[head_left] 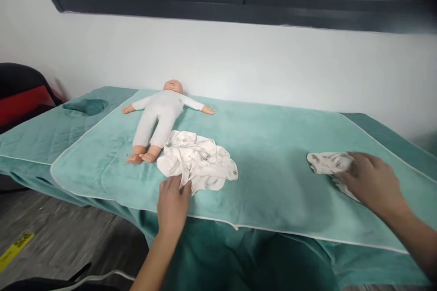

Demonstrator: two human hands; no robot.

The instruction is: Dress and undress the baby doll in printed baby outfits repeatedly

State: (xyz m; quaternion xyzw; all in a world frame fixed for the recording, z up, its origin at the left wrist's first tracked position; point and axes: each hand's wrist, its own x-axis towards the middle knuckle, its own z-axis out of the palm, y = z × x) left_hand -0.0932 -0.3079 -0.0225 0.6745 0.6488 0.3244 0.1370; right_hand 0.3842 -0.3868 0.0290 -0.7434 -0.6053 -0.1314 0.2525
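A baby doll point(160, 116) in a white bodysuit lies on its back on a teal towel point(269, 145), arms spread, feet toward me. A crumpled white printed cloth point(198, 159) lies just right of its feet. My left hand point(172, 204) pinches the near edge of that cloth, fingers closed on it. Far to the right, my right hand point(372, 182) rests on a smaller white printed cloth point(327, 163), its fingers curled over the cloth's right end.
The towel covers a padded table with a teal quilted cover point(37, 132) against a white wall under a dark window frame. A face hole point(85, 105) sits at the table's left end. A dark chair with red point(20, 95) stands at far left. Grey floor lies below.
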